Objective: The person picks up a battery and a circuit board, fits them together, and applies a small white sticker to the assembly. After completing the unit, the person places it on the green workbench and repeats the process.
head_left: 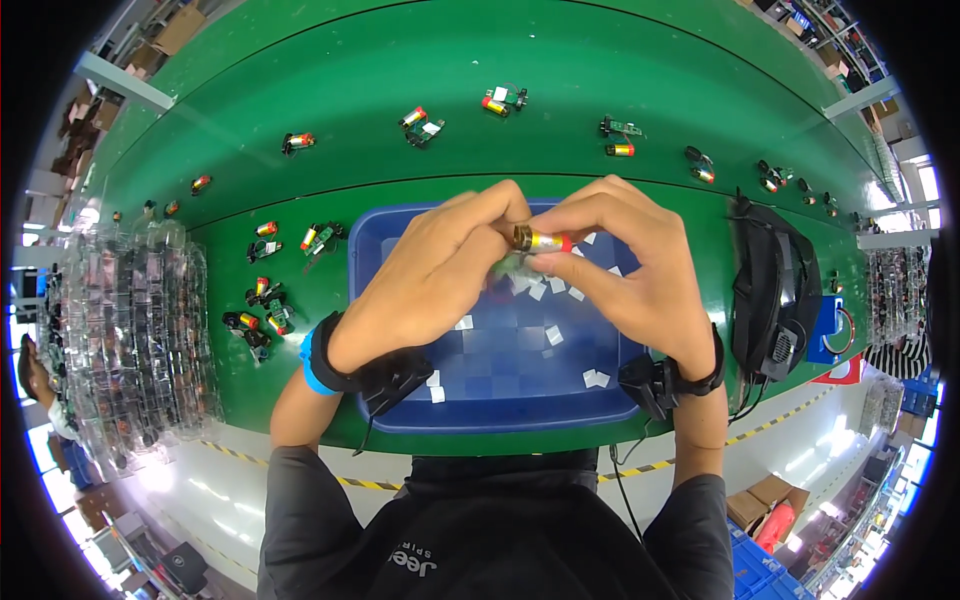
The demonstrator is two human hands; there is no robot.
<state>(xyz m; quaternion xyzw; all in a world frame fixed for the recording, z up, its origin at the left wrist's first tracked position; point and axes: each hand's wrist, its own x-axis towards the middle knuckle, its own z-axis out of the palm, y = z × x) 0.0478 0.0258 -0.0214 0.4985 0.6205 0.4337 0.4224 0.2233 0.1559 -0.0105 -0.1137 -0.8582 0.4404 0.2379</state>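
Note:
Over the blue plastic bin (490,418), both of my hands meet at a small cylindrical battery (546,242) with a red and yellow wrap and a dark brown end. My right hand (635,265) pinches its red end between thumb and fingers. The closed fingertips of my left hand (430,270) are at the dark end, partly blurred. Just below the fingertips is a pale blur that I cannot make out. Small white square pieces (554,335) lie scattered on the bin's floor under my hands.
Batteries with small green circuit boards (322,237) lie at the left and along the far strip of the green table (560,60). Stacked clear plastic trays (140,340) stand at the left. A black bag (775,290) and a blue box (828,330) sit at the right.

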